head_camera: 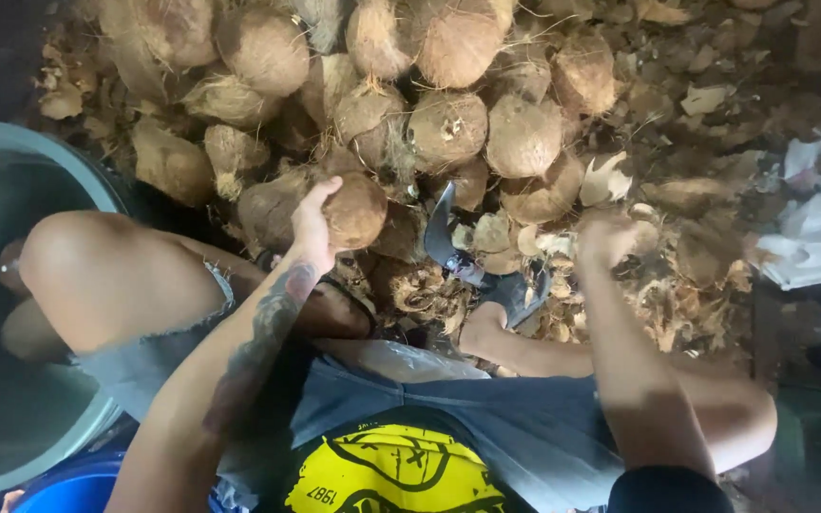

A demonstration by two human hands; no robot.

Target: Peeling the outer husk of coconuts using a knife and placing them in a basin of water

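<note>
A large grey tub (11,152) stands at left as the seated person's left hand (314,228) closes its fingers around a husked coconut (355,211) at the foot of the coconut pile (448,85). The curved metal blade (448,242) rises just beside it; the blurred right hand (608,237) looks loosely fisted over husk scraps (686,285). A slip could bring fingers onto that edge.

Ground (772,76) — heaped coconuts (448,123), husk scraps (677,294) strewn about.
</note>
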